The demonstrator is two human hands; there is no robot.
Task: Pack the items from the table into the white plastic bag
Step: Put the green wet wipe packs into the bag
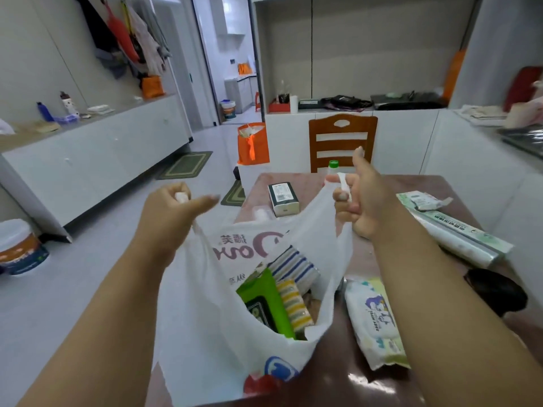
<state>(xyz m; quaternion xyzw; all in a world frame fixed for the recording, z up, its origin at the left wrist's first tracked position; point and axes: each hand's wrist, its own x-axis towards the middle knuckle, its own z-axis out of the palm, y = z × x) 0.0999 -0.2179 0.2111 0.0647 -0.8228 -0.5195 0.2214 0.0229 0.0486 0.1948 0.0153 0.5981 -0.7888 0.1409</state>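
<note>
Two bare forearms are seen, with no sleeves, watch or rings worn. Pale polish is carried on the nails of the left hand [173,207] and right hand [363,198].

White plastic bag [211,324]: mirrored print, seen through the film, unreadable. Wipes pack [377,321] and other packaging: lettering too small to read.

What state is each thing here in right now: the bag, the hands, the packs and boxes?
White plastic bag: held open by both handles.
Left hand: grips one handle.
Right hand: grips the other handle.
Green flat pack: inside the bag.
Yellow-striped sponge: inside the bag.
White wet-wipes pack: lying on the table, unpacked.
Green-and-white small box: on the table, closed.
Long cling-film box: on the table.
</note>
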